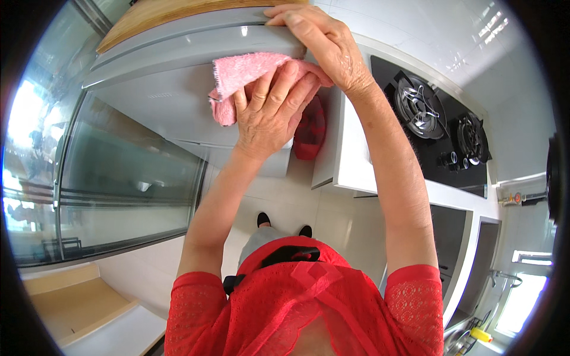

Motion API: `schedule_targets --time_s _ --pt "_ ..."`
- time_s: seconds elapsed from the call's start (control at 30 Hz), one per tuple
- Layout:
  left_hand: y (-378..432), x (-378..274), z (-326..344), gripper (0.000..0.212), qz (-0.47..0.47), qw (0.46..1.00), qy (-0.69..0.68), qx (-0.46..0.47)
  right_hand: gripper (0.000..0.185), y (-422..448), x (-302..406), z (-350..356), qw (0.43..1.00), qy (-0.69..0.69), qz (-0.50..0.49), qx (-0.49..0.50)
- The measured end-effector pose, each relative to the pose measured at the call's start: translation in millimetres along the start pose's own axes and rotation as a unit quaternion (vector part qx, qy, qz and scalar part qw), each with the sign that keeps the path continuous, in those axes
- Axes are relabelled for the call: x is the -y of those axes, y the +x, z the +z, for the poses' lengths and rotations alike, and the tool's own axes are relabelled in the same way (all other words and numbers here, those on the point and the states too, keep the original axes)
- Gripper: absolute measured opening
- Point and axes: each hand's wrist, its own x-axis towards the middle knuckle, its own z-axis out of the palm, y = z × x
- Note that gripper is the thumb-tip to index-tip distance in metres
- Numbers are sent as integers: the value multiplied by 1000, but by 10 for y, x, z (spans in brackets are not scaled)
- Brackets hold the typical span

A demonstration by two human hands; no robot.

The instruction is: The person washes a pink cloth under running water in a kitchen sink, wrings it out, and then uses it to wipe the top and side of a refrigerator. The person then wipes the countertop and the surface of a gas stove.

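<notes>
My left hand [269,113] presses a pink terry cloth [249,69] against the front of a grey refrigerator [173,95], fingers spread over the folded fabric. Part of the cloth is hidden under the palm, and one end trails to the right below my other wrist. Higher up, my right hand [327,46] grips the refrigerator's upper edge [249,33], its fingers bent over the top. No cloth is in that hand. A wooden board [178,20] lies on top of the refrigerator.
To the right, a white counter [358,155] carries a black gas hob [423,111] with two burners. A red bag [309,133] sits between refrigerator and cabinet. Glass sliding doors [129,164] stand at the left. Behind them comes an open wooden drawer or shelf [84,307].
</notes>
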Motion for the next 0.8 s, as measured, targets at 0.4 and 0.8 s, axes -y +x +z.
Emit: schedule_targets --time_s 0.4,0.8 --pt "-1180 -89 55 55 37 939 -160 301 22 -2134 -325 854 866 115 429 -229" --pt "-279 182 -779 27 -137 846 -463 224 50 -2252 -757 1622 773 298 441 -345"
